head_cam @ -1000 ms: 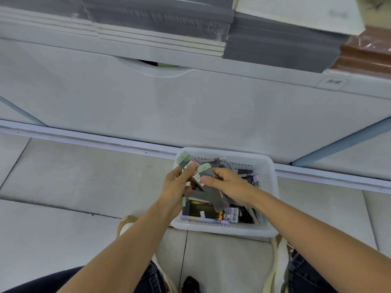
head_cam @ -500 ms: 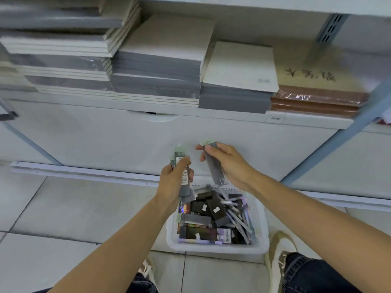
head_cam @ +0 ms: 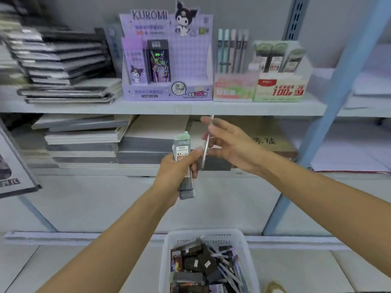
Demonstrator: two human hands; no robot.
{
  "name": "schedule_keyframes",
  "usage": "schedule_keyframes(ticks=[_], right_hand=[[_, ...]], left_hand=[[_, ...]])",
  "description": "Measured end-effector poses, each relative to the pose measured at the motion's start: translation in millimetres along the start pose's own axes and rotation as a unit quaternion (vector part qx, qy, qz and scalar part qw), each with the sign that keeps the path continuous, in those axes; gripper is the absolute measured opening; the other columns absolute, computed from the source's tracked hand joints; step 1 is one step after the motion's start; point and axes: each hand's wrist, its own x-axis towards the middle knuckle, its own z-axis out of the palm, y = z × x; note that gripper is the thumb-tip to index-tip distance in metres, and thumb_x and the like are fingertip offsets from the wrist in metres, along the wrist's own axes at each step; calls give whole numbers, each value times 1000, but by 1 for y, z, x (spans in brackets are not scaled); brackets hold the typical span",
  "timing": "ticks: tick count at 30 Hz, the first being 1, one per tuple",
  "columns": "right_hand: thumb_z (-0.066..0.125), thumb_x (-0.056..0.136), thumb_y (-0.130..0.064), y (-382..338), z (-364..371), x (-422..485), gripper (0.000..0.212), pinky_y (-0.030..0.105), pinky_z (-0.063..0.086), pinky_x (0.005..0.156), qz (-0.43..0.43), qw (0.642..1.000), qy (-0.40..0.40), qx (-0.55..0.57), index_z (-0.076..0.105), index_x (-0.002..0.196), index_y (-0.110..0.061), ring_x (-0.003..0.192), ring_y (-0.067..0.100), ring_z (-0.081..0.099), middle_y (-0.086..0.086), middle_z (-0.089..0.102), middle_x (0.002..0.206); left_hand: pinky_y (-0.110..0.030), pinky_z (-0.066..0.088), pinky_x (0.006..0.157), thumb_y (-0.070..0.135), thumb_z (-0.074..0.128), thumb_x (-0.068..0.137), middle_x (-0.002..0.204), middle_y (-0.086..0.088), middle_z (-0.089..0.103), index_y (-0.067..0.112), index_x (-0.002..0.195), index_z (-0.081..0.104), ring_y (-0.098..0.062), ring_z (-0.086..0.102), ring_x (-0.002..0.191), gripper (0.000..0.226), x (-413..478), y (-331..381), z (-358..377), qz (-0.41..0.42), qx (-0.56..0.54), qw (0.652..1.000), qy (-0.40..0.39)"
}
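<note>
My left hand (head_cam: 175,172) grips a small stack of grey pencil-lead cases (head_cam: 184,166) with a 0.7 label, held upright in front of the lower shelf. My right hand (head_cam: 228,144) pinches one thin lead case (head_cam: 207,142) seen edge-on, just right of the stack and apart from it. Below, on the floor, a white plastic basket (head_cam: 167,261) holds several more dark lead cases and pens. On the upper shelf stands a red-and-white lead display box (head_cam: 281,89) with matching cases in it.
A purple Kuromi display box (head_cam: 167,89) and a pen display (head_cam: 232,87) stand on the upper shelf (head_cam: 148,107). Stacks of notebooks (head_cam: 63,66) fill the left of both shelves. A blue upright post (head_cam: 330,115) rises at right. A tiled floor lies below.
Both hands have risen from the basket with lead cases; the view has tilted up, so the upper shelf with display boxes is now in sight. The right hand's case has turned edge-on.
</note>
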Motion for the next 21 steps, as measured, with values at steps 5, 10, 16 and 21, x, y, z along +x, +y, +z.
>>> schedule_keyframes(ticks=[5,10,16,21], right_hand=[[56,93,-6,-54,-11,-7,11,19,52,54,-86,993,41,-72,62,102,-7,55,6,50,-1,63,71],[57,95,-9,-116,-40,-15,16,24,55,59,-182,963,121,-157,59,111,-8,58,10,53,2,66,80],[51,98,-10,-184,-97,-8,14,30,58,65,-245,885,235,-317,51,100,-24,68,11,59,8,62,92],[49,99,-13,-205,-129,4,14,32,52,67,-227,798,265,-492,44,96,-26,72,14,59,2,60,89]], left_hand=[[-19,42,41,41,63,89,54,1,52,15,83,61,-13,49,41,27,3,51,27,-1,-35,998,-60],[-21,35,35,27,41,91,58,-6,46,8,78,54,-16,42,40,26,9,93,58,-25,-149,981,-123],[-23,45,47,24,40,97,62,-3,58,12,88,57,-18,52,46,23,24,124,88,43,-70,983,-166],[-21,48,47,27,51,98,65,-2,63,13,91,56,-13,55,48,16,44,140,98,104,-70,979,-161]])
